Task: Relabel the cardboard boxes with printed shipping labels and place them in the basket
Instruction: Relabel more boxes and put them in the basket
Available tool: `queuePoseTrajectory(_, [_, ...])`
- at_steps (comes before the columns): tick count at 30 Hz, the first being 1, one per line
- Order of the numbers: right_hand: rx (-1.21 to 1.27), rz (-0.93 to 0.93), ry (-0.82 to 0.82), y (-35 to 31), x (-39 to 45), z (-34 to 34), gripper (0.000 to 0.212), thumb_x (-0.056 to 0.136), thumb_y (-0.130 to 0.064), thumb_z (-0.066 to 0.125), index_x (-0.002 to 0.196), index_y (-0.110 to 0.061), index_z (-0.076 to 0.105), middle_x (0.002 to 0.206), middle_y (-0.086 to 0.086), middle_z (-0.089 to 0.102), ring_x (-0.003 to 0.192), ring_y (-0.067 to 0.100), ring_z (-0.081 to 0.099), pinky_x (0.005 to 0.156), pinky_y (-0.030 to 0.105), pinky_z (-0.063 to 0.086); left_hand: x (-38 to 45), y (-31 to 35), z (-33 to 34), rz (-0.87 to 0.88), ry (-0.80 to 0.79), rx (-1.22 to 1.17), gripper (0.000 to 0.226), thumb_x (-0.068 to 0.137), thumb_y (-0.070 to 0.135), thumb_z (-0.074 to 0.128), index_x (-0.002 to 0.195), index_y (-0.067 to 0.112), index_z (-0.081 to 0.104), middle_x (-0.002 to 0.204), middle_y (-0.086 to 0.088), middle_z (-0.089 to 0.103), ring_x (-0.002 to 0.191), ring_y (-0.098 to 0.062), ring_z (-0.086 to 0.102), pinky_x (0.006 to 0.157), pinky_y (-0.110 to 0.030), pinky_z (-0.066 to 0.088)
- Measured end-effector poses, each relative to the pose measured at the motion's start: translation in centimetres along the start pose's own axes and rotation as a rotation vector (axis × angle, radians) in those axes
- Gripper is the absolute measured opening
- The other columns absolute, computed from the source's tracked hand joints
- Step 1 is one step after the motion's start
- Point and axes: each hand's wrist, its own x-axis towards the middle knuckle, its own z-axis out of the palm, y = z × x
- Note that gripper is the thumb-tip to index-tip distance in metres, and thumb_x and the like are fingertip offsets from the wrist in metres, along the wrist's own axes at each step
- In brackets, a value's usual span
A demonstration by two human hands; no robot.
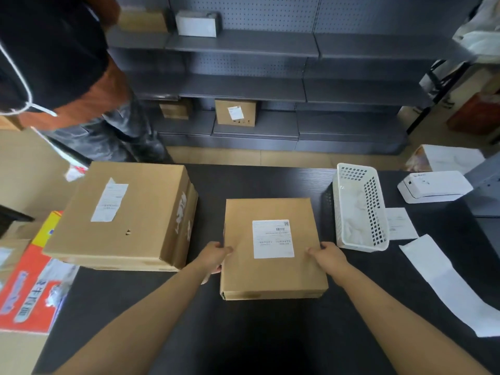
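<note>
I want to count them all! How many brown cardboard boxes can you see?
5: one held between both hands on the table, a big one left of it, two on the bottom shelf, one on the top shelf. Others may be hidden.

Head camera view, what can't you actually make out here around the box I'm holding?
1. Print on the shipping label on the flat box, head view: too small and blurred to read.
2. Left hand fingers: wrapped under the box edge, so that grip is partly hidden.
3. White basket contents: something pale inside, unidentifiable through the perforated wall.
4. Long paper strip: cut off by the right edge.
5. Right hand fingertips: only partly visible at the box edge.
</note>
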Motion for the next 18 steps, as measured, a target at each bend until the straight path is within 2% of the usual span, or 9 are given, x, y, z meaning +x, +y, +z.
queuePoseTrajectory(4, [0.027, 0.012, -0.052, 0.0, 0.1, -0.2, 0.046, 0.090, -0.025, 0.061, 0.131, -0.007, 0.053, 0.118, 0.009, 0.062, 0.101, 0.024, 0.059, 0.084, 0.035, 0.048, 0.2, 0.4, 0.0, 0.004, -0.006, 0.034, 0.041, 0.096, 0.019, 0.052, 0.133, 0.003, 0.044, 0.120, -0.008, 0.059, 0.105, -0.023, 0.058, 0.082, -0.033, 0.047])
queuePoseTrajectory(8, [0.036, 0.011, -0.060, -0.2, 0.0, -0.3, 0.048, 0.089, -0.025, 0.064, 0.131, -0.005, 0.052, 0.121, 0.011, 0.061, 0.107, 0.027, 0.060, 0.090, 0.037, 0.049, -0.1, 0.8, -0.1, -0.006, 0.011, 0.043, 0.036, 0.096, 0.020, 0.051, 0.128, 0.004, 0.049, 0.121, -0.011, 0.060, 0.111, -0.027, 0.058, 0.098, -0.042, 0.048])
queuePoseTrajectory(15, [0.095, -0.067, -0.028, -2.5, -0.9, -1.5, 0.043, 0.088, -0.026, 0.064, 0.124, -0.004, 0.058, 0.116, 0.010, 0.065, 0.102, 0.026, 0.062, 0.090, 0.038, 0.050, -1.3, 4.1, -0.9, 0.074, 0.040, 0.051, 0.033, 0.096, 0.020, 0.050, 0.124, 0.004, 0.052, 0.113, -0.008, 0.061, 0.100, -0.023, 0.059, 0.083, -0.036, 0.047])
queuePoseTrajectory(18, [0.100, -0.123, 0.009, -4.5, -1.6, -2.8, 0.042, 0.088, -0.031, 0.065, 0.122, -0.006, 0.061, 0.115, 0.009, 0.066, 0.100, 0.026, 0.062, 0.089, 0.037, 0.050, -2.3, 6.9, -1.7, 0.134, 0.059, 0.036, 0.030, 0.096, 0.022, 0.051, 0.121, 0.006, 0.054, 0.114, -0.008, 0.063, 0.094, -0.021, 0.059, 0.083, -0.035, 0.048])
